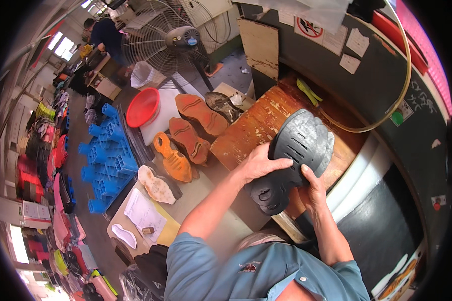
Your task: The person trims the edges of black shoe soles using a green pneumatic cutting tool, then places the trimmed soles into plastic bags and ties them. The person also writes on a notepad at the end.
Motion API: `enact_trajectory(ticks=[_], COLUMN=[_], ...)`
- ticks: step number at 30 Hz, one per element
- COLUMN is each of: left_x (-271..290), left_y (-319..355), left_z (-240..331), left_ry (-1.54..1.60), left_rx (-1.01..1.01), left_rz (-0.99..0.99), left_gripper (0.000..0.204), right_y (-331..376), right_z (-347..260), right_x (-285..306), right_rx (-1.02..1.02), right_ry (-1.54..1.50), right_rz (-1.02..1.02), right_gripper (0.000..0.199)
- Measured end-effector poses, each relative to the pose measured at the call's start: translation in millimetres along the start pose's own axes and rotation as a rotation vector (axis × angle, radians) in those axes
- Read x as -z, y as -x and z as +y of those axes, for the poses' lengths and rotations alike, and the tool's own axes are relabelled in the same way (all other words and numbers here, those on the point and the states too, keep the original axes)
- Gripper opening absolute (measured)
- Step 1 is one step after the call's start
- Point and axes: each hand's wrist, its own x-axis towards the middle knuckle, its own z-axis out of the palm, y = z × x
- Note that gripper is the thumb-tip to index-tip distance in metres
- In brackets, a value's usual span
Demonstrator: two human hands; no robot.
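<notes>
Thumbs (282, 163) uppermost, our left grip (263, 163) and right grip (312, 188) pinched a fanned stack of black sole-shaped pieces (299, 140) over the worn wooden surface (243, 130). Left of it we had reddish-brown sole shapes (201, 114) and an orange cutout (175, 160); farther out stood a red basin (141, 108) and a blue pallet (110, 155).

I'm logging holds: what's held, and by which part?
A black sole-shaped stack, held at opposite edges near its middle by left hand and right hand.

Black soles (310, 146) partly hide the right hand (314, 190).
</notes>
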Motion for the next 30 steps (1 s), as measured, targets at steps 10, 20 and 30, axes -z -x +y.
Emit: enact_trajectory(ticks=[10, 20, 30], left_x=[-21, -30, -31], left_y=[43, 12, 10], left_z=[43, -40, -40], left_ry=[-0.952, -1.37, -1.339], left_rx=[-0.311, -0.454, -0.38], left_rz=[0.193, 0.251, 0.085], left_gripper=[0.047, 0.054, 0.06], right_y=[-12, -40, -39], right_z=[-29, -34, -11], right_x=[49, 88, 71], right_rx=[0.231, 0.403, 0.331], right_ry=[0.222, 0.976, 0.912], right_rz=[-0.043, 0.121, 0.104], right_gripper=[0.064, 0.05, 0.059])
